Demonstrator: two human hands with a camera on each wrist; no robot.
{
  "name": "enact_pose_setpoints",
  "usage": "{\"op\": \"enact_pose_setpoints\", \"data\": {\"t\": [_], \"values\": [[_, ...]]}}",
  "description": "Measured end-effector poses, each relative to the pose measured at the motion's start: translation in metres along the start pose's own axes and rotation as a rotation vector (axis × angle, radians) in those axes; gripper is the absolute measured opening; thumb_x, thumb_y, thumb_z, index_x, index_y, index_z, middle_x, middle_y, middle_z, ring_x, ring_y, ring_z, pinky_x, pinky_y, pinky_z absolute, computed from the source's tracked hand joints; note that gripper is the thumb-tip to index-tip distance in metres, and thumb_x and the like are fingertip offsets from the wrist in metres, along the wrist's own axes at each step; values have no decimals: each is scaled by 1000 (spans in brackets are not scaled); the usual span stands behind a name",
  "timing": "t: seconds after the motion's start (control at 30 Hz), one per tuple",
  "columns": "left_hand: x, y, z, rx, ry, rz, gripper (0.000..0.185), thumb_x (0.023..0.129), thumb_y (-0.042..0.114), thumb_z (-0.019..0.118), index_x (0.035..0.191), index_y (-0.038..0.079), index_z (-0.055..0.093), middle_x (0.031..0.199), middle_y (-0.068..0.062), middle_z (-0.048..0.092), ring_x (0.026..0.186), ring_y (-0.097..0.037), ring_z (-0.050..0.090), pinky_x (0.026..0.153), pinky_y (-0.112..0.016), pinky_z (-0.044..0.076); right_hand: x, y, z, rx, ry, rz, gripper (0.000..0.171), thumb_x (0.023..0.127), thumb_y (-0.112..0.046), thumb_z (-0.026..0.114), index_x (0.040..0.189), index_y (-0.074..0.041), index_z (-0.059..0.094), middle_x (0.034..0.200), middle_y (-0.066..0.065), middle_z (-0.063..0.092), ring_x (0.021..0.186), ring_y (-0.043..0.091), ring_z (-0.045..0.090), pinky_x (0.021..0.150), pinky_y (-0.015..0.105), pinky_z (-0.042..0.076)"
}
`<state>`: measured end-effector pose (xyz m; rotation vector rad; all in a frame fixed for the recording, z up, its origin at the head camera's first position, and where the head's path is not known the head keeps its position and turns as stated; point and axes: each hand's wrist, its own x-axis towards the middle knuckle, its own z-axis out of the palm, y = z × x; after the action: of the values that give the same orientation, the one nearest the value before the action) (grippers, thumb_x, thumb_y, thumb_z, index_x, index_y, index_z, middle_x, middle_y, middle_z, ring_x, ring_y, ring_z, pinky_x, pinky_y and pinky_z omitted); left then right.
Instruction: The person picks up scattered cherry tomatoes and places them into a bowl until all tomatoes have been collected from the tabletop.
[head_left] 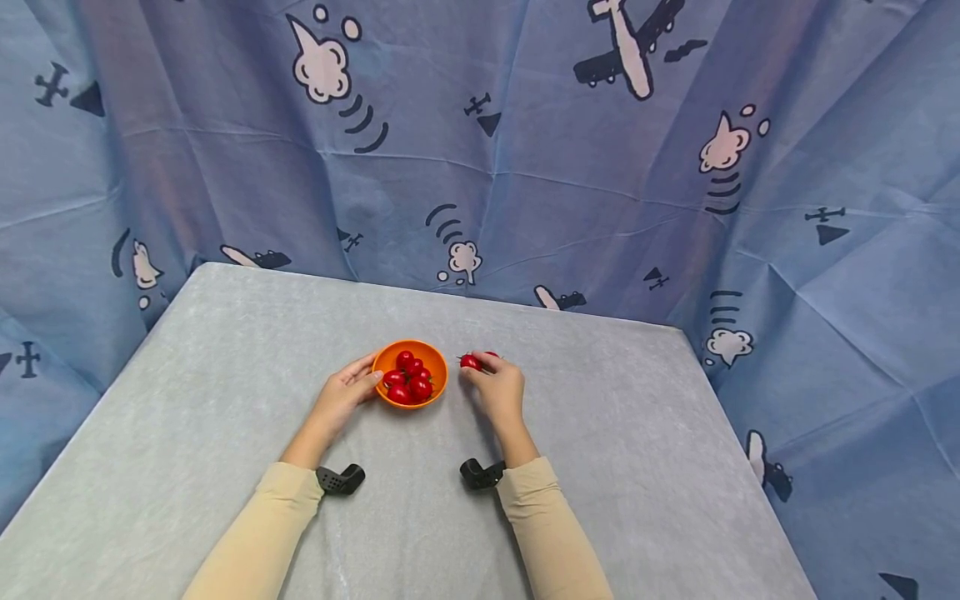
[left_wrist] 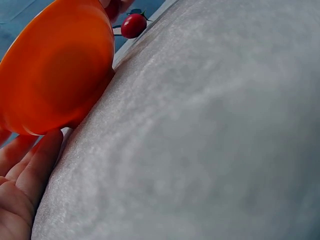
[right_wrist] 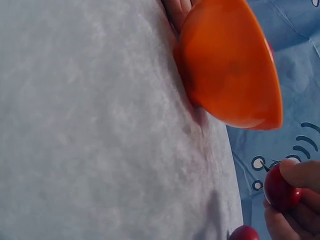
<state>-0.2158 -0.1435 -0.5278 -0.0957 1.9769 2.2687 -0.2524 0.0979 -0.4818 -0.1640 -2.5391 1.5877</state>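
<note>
An orange bowl (head_left: 381, 357) stands on the table with several cherry tomatoes (head_left: 420, 388) in it. My left hand (head_left: 341, 393) grips its left side, thumb at the rim and fingers along the outer wall. To the right of the bowl, my right hand (head_left: 498, 390) pinches a red cherry tomato (right_wrist: 281, 189) with a green stem between thumb and fingers. Another cherry tomato (right_wrist: 244, 233) lies close by that hand, partly cut off in the right wrist view. From the left wrist, this loose tomato (left_wrist: 133, 25) shows past the bowl's edge.
A pale grey cloth covers the table (head_left: 637, 433). Behind it hangs a blue curtain (head_left: 420, 100) printed with planes and clouds. Black wrist devices (head_left: 341, 480) sit at both cuffs.
</note>
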Motion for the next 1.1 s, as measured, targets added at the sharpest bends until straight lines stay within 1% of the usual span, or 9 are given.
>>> {"op": "enact_pose_setpoints", "data": {"t": [0.33,0.53,0.67,0.9,1.1], "values": [[1,-1,0,-22,0,-4,54,101,14,55,151,-1,38,151,-25,44,98,11,60,86,-11,52,-1,-7,-1,43,-8,-32,33,79,-5,80,112,1,75,114,20,73,105,30,71,92,40,58],[2,-2,0,-15,7,-3,54,100,13,55,151,0,39,151,-24,45,98,11,61,86,-12,52,-2,-13,-2,19,-5,-44,34,79,-8,81,112,-1,75,112,19,74,103,29,71,89,38,59],[2,-1,1,-18,5,4,55,101,13,55,150,-2,38,151,-25,43,98,11,61,86,-12,52,-3,-17,0,43,-17,-46,34,80,-8,81,113,-2,75,113,19,74,104,29,70,88,37,59],[1,-1,1,-21,1,2,55,101,12,55,150,-2,38,151,-26,43,97,11,61,85,-11,52,-7,-25,4,112,-37,-60,34,79,-5,81,112,1,75,113,20,73,108,31,70,89,38,59],[0,0,1,-27,3,0,54,101,12,54,150,-2,38,151,-26,43,97,11,61,85,-12,52,-9,-28,9,97,-43,-69,33,80,-7,82,112,-1,75,113,18,74,108,29,70,87,36,59]]}}
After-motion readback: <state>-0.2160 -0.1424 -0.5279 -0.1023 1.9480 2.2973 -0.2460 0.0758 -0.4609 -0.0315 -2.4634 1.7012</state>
